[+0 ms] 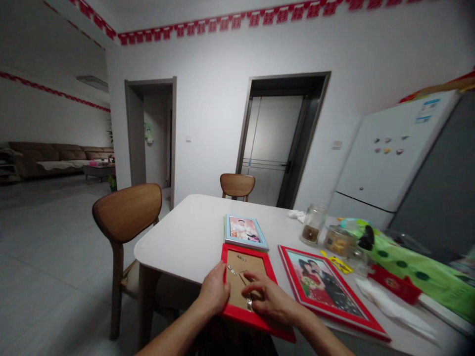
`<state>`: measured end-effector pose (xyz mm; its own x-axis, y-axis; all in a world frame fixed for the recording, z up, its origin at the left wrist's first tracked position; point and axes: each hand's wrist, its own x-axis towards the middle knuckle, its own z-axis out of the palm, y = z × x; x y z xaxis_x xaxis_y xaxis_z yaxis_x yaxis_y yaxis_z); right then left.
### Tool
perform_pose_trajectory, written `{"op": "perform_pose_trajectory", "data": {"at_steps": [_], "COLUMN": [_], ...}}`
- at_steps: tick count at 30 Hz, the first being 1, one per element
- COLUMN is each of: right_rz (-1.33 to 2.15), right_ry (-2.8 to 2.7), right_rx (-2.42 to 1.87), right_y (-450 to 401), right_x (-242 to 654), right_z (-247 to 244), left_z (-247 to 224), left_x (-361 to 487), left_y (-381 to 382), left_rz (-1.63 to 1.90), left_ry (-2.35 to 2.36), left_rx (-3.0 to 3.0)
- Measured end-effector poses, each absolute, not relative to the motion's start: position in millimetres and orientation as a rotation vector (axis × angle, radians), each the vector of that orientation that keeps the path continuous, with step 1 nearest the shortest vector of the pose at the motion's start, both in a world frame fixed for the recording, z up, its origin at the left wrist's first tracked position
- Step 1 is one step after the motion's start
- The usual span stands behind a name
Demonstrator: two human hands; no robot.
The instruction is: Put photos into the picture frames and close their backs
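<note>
A red picture frame (267, 264) lies back side up at the near edge of the table, partly over the edge. Its tan backing board (237, 291) carries small metal fittings and a thin line of wire or cord. My left hand (215, 290) grips the frame's left side, with the thumb on top. Over the board's lower right, my right hand (272, 299) has bent, separated fingers touching the backing beside a metal clip (249, 304). Just beyond is a light-blue picture frame (264, 240) with a photo. A second red picture frame (371, 324), photo up, lies to the right.
The white table (178, 237) has a glass jar (313, 225), a food container (338, 240), a green bag (419, 264), a red packet (395, 283) and white tissue (397, 309) on its right. Wooden chairs (128, 212) stand left and behind. A refrigerator (386, 158) is at right.
</note>
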<state>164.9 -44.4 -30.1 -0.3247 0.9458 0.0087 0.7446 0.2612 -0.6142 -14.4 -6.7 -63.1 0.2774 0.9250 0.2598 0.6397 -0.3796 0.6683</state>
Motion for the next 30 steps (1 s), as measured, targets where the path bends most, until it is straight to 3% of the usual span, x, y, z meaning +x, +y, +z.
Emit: {"op": "perform_pose_trajectory", "data": {"at_steps": [15, 22, 30], "right_rz": [0.623, 0.260, 0.234], "right_ry": [-2.089, -1.986, -1.861], "right_rx": [-1.530, -1.716, -1.725], "right_y": [-46, -37, -24], "right_x": [157, 154, 151], "right_z": [-36, -41, -39], "left_z": [-62, -59, -53], "left_x": [-15, -16, -16], "left_y": [-7, -8, -7], "left_rz": [0.873, 0.882, 0.989], "left_ry": [1.411, 1.386, 1.288], "left_rx": [2.081, 2.050, 1.918]}}
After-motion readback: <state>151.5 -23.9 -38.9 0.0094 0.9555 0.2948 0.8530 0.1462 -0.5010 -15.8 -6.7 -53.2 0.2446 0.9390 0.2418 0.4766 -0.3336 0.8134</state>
